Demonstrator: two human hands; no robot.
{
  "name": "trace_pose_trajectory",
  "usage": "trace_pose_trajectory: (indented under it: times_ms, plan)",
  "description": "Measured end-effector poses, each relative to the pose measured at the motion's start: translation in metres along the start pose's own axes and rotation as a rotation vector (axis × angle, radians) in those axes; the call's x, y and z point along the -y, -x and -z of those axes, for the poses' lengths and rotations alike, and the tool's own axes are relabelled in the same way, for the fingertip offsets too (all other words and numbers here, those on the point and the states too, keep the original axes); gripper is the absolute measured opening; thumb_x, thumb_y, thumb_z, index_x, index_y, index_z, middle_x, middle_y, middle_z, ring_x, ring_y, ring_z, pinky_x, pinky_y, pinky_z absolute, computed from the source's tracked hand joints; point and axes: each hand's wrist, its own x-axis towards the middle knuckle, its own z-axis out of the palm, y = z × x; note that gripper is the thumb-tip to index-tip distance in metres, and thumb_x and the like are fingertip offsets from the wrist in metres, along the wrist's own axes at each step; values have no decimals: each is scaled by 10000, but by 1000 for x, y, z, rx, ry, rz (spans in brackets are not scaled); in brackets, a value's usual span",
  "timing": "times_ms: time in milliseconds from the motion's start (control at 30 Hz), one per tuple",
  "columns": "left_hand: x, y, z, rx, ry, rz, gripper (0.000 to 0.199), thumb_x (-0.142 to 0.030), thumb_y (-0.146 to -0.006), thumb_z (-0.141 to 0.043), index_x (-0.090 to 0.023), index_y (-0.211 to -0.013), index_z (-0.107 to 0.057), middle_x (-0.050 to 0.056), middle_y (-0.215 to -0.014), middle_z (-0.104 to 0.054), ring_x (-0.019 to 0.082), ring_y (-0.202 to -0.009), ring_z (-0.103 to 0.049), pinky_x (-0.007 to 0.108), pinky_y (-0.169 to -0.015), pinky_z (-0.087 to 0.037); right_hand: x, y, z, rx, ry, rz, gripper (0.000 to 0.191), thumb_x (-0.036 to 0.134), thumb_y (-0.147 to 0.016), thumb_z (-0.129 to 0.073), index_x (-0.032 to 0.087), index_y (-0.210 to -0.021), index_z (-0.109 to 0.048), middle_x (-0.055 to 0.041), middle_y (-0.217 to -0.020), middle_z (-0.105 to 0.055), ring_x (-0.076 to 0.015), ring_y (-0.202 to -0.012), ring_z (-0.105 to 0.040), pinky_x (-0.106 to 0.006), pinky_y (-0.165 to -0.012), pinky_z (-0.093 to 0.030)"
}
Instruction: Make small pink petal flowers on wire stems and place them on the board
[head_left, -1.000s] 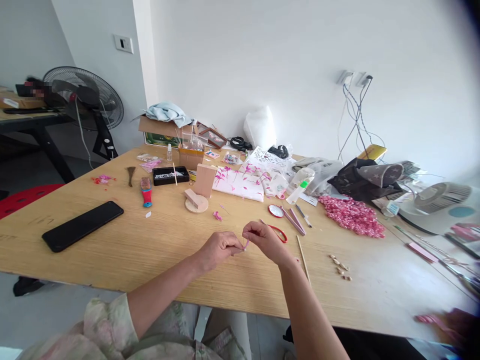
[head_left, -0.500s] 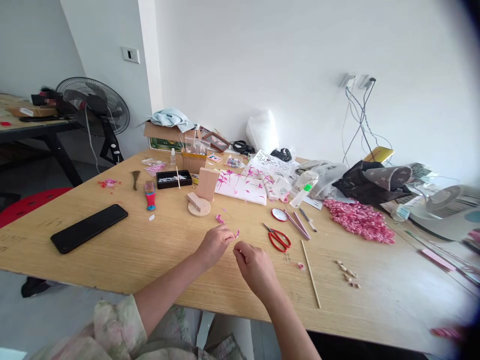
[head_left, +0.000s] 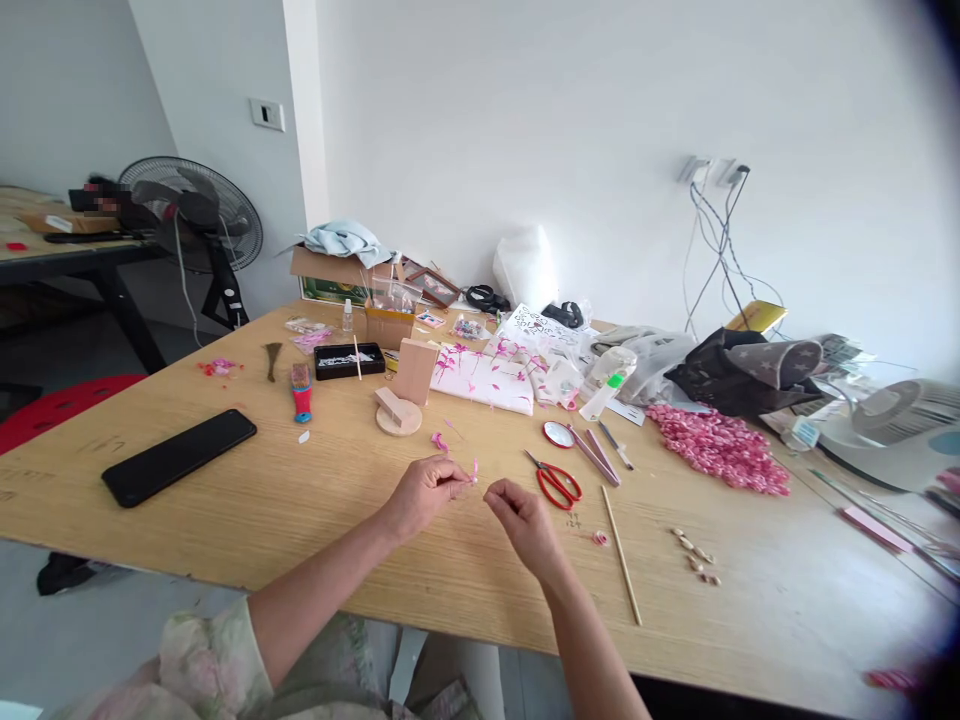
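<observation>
Pinched between the thumb and forefinger of my left hand [head_left: 429,492] is a small pink petal piece [head_left: 475,471], its tip pointing up. My right hand [head_left: 520,520] is just to the right, its fingertips pressed together; whatever they hold is too small to make out. A narrow gap separates the two hands. Beyond my left hand lies a curled pink piece [head_left: 439,442]. Red-handled scissors [head_left: 556,486] rest to the right of my right hand, with a small pink-and-white roll [head_left: 601,538] and a thin wooden stick [head_left: 622,556] nearer the front edge.
A black phone [head_left: 180,457] lies at the left. Further back are a brush [head_left: 301,393], a black tray [head_left: 348,361], a wooden block stand [head_left: 415,372] and a white pad [head_left: 495,386] with pink flowers. Pink beads [head_left: 718,450] and tweezers [head_left: 596,458] are at the right.
My right hand has moved slightly right, away from my left hand. My left hand has shifted a little, and the pink piece in it now stands more upright.
</observation>
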Motion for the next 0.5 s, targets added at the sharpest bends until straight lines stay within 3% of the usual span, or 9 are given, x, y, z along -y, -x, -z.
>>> trace_pose_trajectory:
  times_ms: [133,200,300,367,433,500]
  plan:
    - [13,-8,0,-61,-127,-16,164,-185,-732,-514,-154,-619,-629,20,-646,-571,127,-627,-509,224,-607,-383,18,15,-19,34,214,80,223,187,-820,-340,171,-669,-503,22,-556,-497,-90,-524,-436,-179,-506,-281]
    - [17,-11,-3,1,-232,-51,193,-153,-743,-486,-153,-611,-627,23,-665,-574,129,-646,-513,228,-624,-379,34,13,-12,103,401,127,206,135,-795,-358,179,-658,-506,18,-547,-515,-89,-504,-436,-190,-482,-237]
    - [16,-12,-7,192,-348,-113,220,-139,-749,-473,-157,-587,-620,7,-627,-551,121,-613,-494,223,-600,-366,53,-4,15,210,609,221,171,86,-724,-420,183,-620,-514,9,-546,-532,-86,-472,-410,-218,-458,-174]
    - [11,-10,-9,346,-313,-181,211,-163,-755,-486,-162,-596,-626,1,-625,-550,115,-599,-489,217,-587,-363,54,-17,34,261,599,264,166,80,-700,-442,178,-588,-515,8,-555,-533,-83,-487,-411,-219,-469,-184]
    - [5,-7,-8,442,-189,-227,192,-188,-765,-494,-159,-643,-641,10,-669,-569,114,-628,-507,211,-609,-372,46,-26,45,256,433,244,188,103,-725,-430,172,-570,-511,16,-549,-519,-81,-515,-419,-206,-498,-231]
    - [2,-3,-5,394,-43,-208,168,-201,-768,-504,-152,-692,-646,20,-703,-578,116,-670,-521,209,-644,-378,30,-27,43,205,248,186,205,145,-764,-396,167,-596,-511,22,-553,-497,-81,-535,-416,-193,-520,-272]
